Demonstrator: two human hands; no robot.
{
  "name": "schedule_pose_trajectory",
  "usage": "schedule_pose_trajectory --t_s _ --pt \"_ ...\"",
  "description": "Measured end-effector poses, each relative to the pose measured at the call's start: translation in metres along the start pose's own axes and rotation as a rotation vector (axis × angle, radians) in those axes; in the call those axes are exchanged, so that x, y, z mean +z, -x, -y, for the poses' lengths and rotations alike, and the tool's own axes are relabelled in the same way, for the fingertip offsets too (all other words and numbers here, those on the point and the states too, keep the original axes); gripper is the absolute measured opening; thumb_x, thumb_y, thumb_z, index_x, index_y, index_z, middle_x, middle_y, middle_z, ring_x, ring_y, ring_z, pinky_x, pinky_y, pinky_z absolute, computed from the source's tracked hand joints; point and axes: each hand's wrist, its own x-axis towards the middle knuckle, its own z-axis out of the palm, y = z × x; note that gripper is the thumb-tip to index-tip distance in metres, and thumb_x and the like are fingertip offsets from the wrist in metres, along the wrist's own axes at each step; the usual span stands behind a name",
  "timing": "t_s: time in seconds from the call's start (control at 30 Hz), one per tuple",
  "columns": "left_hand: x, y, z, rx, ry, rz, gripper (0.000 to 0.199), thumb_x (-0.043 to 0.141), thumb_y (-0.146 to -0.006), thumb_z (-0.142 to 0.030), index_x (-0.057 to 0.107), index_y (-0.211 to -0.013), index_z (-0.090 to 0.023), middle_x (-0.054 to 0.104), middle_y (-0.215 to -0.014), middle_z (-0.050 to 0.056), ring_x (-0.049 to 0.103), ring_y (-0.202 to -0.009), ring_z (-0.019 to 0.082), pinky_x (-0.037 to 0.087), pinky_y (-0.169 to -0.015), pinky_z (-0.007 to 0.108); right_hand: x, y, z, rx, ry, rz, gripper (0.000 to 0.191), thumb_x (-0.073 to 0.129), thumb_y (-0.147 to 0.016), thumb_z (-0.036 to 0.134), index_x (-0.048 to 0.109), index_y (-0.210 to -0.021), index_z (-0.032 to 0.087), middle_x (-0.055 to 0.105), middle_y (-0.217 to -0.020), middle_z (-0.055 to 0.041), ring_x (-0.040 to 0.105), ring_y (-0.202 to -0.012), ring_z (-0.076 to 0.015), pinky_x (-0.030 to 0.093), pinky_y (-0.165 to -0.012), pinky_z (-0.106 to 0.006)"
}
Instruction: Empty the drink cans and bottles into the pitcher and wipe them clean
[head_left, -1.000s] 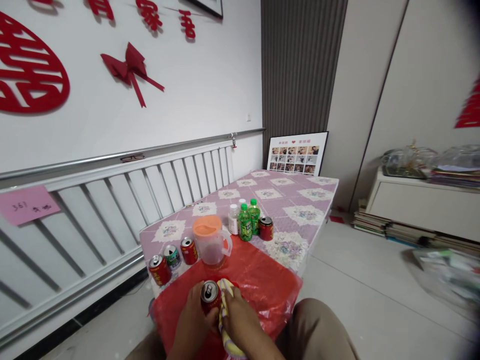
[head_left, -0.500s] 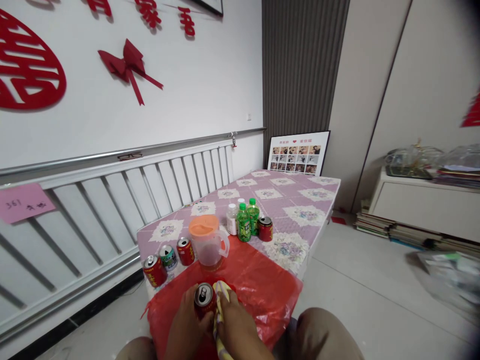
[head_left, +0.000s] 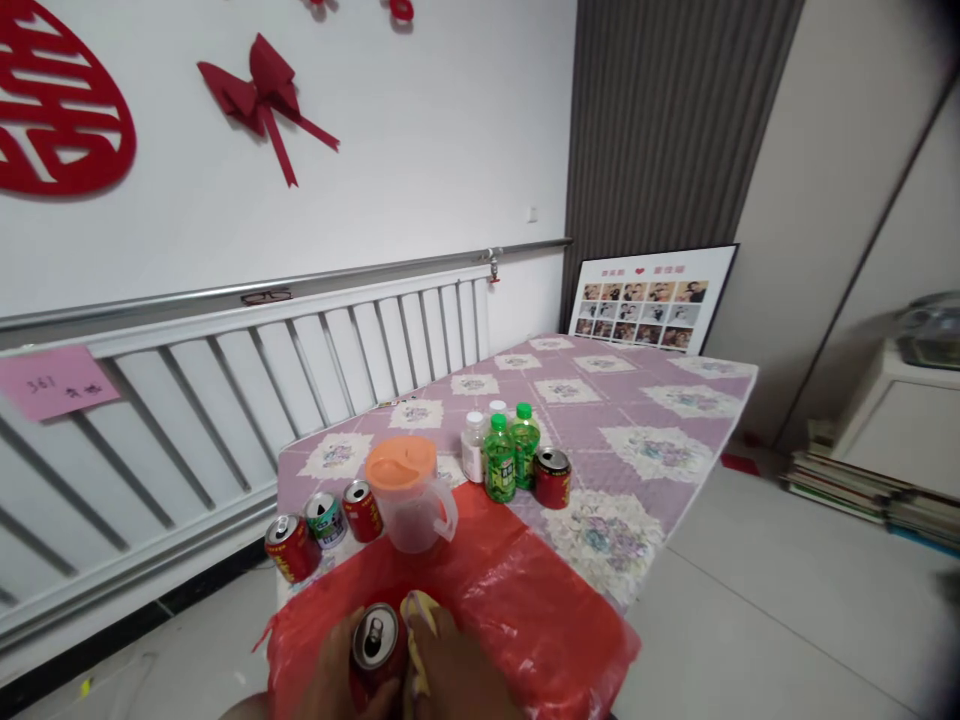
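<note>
At the near edge of the table, my left hand (head_left: pixel 335 668) is wrapped round the left side of an opened red drink can (head_left: pixel 377 650). The can stands roughly upright over a red plastic sheet (head_left: pixel 487 580), its top facing me. My right hand (head_left: pixel 454 660) presses a folded yellow patterned cloth (head_left: pixel 417 612) against the can's right side. Just beyond is a clear plastic pitcher (head_left: pixel 409 515) with an orange lid. The lower part of the held can is hidden by my fingers.
Left of the pitcher stand a red can (head_left: pixel 292 550), a green can (head_left: pixel 325 520) and another red can (head_left: pixel 363 512). Right of it are green-capped bottles (head_left: pixel 500 465), white-capped bottles (head_left: pixel 474 447) and a red can (head_left: pixel 553 480). A white radiator (head_left: pixel 300 370) borders the table's left.
The view has tilted down and come closer to the table. My hands, the can and the cloth appear lower and further left in view, with the same hold kept.
</note>
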Motion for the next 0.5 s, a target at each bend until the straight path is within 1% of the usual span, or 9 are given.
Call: schedule_pose_trajectory --t_s 0.1,0.2,0.3,0.37,0.43,0.5 --pt "0.002 0.000 0.009 0.001 -0.020 -0.005 0.059 0.073 -0.067 -0.034 0.058 -0.122 -0.018 0.069 -0.125 0.012 0.064 -0.118 0.031 0.053 -0.103 0.042 -0.006 -0.008 -0.011 -0.099 -0.002 0.058 0.077 0.054 -0.076 0.018 0.035 -0.151 0.021 0.041 -0.154 -0.0177 0.051 -0.132 -0.0362 0.046 -0.105 -0.047" --pt "0.003 0.002 0.009 -0.018 -0.030 -0.032 0.061 0.075 -0.064 -0.030 0.060 -0.122 -0.019 0.070 -0.125 0.010 0.064 -0.117 0.033 0.053 -0.103 0.044 -0.011 -0.010 -0.020 -0.146 -0.031 0.118 0.079 0.054 -0.075 0.018 0.034 -0.152 0.018 0.039 -0.155 -0.0183 0.048 -0.135 -0.0346 0.043 -0.108 -0.045" --pt "0.004 0.007 -0.006 -0.055 -0.039 -0.061 0.067 0.072 -0.066 -0.026 0.056 -0.130 -0.016 0.064 -0.133 0.013 0.060 -0.124 0.032 0.050 -0.107 0.046 -0.015 -0.009 -0.028 -0.164 -0.065 0.125 0.081 0.053 -0.071 0.015 0.037 -0.150 0.017 0.040 -0.155 -0.0148 0.040 -0.141 -0.0308 0.034 -0.115 -0.042" --pt "0.002 0.010 -0.021 -0.072 -0.047 -0.066 0.075 0.070 -0.068 -0.024 0.048 -0.138 -0.014 0.058 -0.140 0.015 0.056 -0.128 0.032 0.047 -0.109 0.047 -0.018 -0.009 -0.034 -0.191 -0.112 0.123 0.082 0.052 -0.068 0.014 0.039 -0.149 0.018 0.040 -0.156 -0.0104 0.036 -0.143 -0.0259 0.028 -0.118 -0.038" --pt "0.000 0.012 -0.034 -0.074 -0.049 -0.064 0.077 0.069 -0.070 -0.023 0.043 -0.143 -0.017 0.057 -0.140 0.015 0.056 -0.128 0.032 0.047 -0.108 0.048 -0.019 -0.011 -0.040 -0.217 -0.189 0.102 0.081 0.050 -0.069 0.015 0.039 -0.149 0.019 0.040 -0.156 -0.0078 0.035 -0.144 -0.0214 0.026 -0.119 -0.036" --pt "-0.004 0.013 -0.045 -0.074 -0.047 -0.055 0.073 0.068 -0.071 -0.022 0.046 -0.141 -0.020 0.059 -0.136 0.014 0.057 -0.125 0.031 0.046 -0.108 0.048 -0.020 -0.015 -0.045 -0.216 -0.289 0.040 0.077 0.048 -0.073 0.017 0.038 -0.149 0.016 0.041 -0.155 -0.0090 0.036 -0.143 -0.0198 0.027 -0.119 -0.036"
